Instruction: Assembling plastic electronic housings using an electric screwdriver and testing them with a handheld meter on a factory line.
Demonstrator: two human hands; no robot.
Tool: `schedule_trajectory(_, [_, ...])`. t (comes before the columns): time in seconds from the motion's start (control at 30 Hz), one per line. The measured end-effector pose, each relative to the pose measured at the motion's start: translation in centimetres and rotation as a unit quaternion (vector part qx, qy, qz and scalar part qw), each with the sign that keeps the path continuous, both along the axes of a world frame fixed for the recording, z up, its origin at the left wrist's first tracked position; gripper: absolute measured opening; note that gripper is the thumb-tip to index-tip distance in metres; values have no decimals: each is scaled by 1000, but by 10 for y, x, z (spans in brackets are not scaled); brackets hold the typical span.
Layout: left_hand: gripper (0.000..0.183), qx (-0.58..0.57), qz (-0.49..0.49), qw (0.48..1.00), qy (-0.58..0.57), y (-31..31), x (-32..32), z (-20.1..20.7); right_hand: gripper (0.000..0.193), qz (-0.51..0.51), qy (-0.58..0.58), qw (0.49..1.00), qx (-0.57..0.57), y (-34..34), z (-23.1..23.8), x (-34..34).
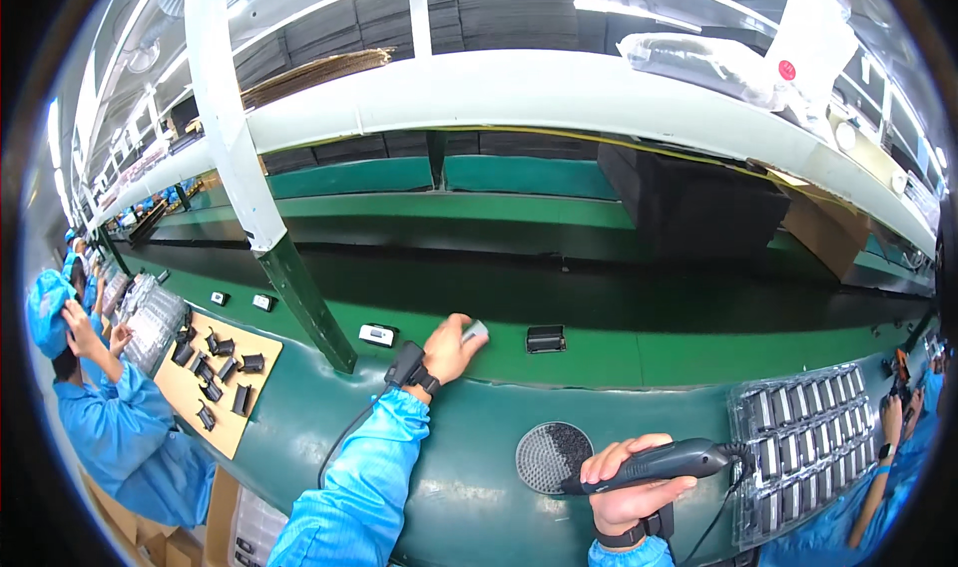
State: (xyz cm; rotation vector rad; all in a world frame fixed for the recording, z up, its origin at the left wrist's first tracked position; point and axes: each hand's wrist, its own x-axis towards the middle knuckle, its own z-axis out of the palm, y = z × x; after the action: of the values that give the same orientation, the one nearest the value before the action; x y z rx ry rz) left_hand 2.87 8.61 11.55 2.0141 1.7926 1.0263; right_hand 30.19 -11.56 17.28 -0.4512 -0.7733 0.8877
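Observation:
Reaching over the green ledge, my left hand grips a small pale grey piece between its fingers; its kind is not clear. My right hand is wrapped around a black corded electric screwdriver, held nearly level. The screwdriver's front end points left, over the edge of a round dish of small dark screws. To the right of my left hand, a black rectangular part lies on the ledge. A white-and-black device sits to its left.
At right, a clear plastic tray carries rows of dark and silver parts. A tan board with several black parts lies left, beside a co-worker in blue. A post rises from the bench; a white beam crosses above.

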Motion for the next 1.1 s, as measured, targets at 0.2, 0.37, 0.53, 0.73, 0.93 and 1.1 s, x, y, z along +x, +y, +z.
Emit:
schedule_trajectory(0.2, [38, -19, -81, 994, -72, -33, 22, 20, 90, -1, 21, 1000, -8, -11, 2, 5])
schedule_trajectory(0.37, [25, -160, -242, 744, -602, -92, 45, 54, 91, 4, 25, 1000, -9, -10, 2, 13])
schedule_trajectory(0.53, [32, -193, -345, 653, -646, -141, 83, 87, 94, 59, 10, 998, 14, -3, -6, 18])
schedule_trajectory(0.73, [29, -178, -414, 655, -606, -141, 123, 79, 94, 34, 1, 999, 11, 7, -11, 45])
schedule_trajectory(0.93, [25, 35, -306, 918, -251, -145, 135, 29, 101, 100, 59, 993, 9, 47, -40, 105])
schedule_trajectory(1.1, [24, 172, -359, 917, 15, -139, 171, 23, 100, 103, 24, 994, 2, 57, -54, 129])
